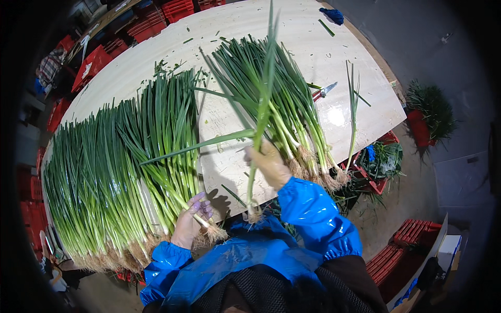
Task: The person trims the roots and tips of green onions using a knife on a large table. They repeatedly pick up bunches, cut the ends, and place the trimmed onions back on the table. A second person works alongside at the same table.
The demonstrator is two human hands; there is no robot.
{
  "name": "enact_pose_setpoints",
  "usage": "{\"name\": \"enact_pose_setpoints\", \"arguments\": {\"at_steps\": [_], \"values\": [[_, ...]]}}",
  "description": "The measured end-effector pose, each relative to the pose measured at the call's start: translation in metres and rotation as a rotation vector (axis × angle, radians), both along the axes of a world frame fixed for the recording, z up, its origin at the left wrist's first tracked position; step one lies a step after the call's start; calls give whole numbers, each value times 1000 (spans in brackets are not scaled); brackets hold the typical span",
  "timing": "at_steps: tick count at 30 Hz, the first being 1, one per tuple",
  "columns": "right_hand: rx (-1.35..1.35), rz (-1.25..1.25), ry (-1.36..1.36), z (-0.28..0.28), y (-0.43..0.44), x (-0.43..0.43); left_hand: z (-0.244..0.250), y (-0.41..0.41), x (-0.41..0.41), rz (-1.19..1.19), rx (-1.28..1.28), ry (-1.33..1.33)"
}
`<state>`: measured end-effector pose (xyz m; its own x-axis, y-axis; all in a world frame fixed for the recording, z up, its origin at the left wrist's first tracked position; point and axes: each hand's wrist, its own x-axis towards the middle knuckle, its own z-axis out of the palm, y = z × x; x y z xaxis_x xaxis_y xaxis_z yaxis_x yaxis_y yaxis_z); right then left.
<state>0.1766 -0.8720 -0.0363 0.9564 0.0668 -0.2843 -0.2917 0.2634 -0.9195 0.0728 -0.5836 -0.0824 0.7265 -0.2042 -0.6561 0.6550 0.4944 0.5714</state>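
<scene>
In my gloved right hand (pixel 270 162) is a single green onion (pixel 267 86), held upright above the table edge with its roots hanging near my apron. One of its leaves bends out to the left. My left hand (pixel 190 221), also gloved, grips another green onion (pixel 172 191) close to its root end, at the front of a long row. That row of green onions (pixel 101 176) covers the left of the table, roots towards me. A second pile of green onions (pixel 254 70) lies beyond and beside my right hand, and one stalk (pixel 353 113) lies apart at the right.
A red-handled knife (pixel 325 92) rests on the pale tabletop (pixel 223 125) beside the right pile. Leaf scraps and a blue cloth (pixel 332 15) lie farther back. Red crates (pixel 377 184) stand below the right edge; others line the far left, near a person's plaid sleeve (pixel 51 66).
</scene>
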Motion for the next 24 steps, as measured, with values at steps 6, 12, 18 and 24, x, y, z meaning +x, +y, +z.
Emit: {"name": "enact_pose_setpoints", "arguments": {"at_steps": [6,12,18,24], "values": [[-79,-200,-12,32,-99,5,-9,-2,1,-3,38,19],[-489,-361,-169,54,-243,49,-14,-2,-1,18,68,32],[-980,-447,162,125,-448,126,7,-8,-1,-10,284,12],[-1293,-240,238,-22,-553,118,31,-13,3,-61,890,-44]]}}
